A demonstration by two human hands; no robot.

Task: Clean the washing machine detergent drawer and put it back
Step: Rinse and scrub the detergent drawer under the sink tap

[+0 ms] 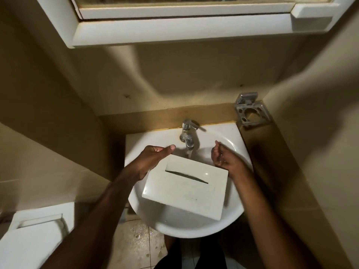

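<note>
Detergent drawer [184,188] in sink [194,228] — tap [187,135] running
Left hand [153,161] grasps its left edge; right hand [223,158] loosely curled, holding nothing

Detergent drawer [184,186] lies across sink [196,228] at frame centre, left hand [150,162] gripping its upper-left corner, tap [187,135] running.

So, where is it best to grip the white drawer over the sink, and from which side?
Probably by its two short ends. The detergent drawer lies tilted over the sink, its wide flat face up. The left hand already holds its left end; the right hand, cupped beside the far right corner, could take the right end.
</note>
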